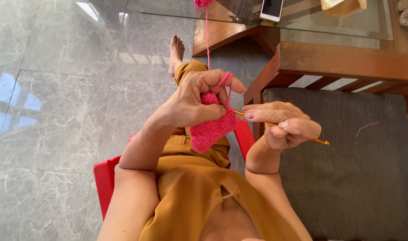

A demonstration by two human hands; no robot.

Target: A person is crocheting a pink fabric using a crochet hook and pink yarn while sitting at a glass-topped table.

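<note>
Both hands closed on crochet work.
Left hand (190, 105) pinches soft, light pink crochet piece (211, 128) at top edge; right hand (286, 125) grips stiff crochet hook (320, 141) mid-shaft.

Grey marble floor (57, 89), glossy, with a bare foot (176, 51) resting on it and a red stool (105, 178) standing on it. Glass table (239, 20) at top, bearing a phone (272, 9), pink yarn (203, 3) and a tan thing at the edge. Grey cushion (346, 169) on a wooden chair (346, 62), a pink thread scrap (366, 127) lying on it.
</note>
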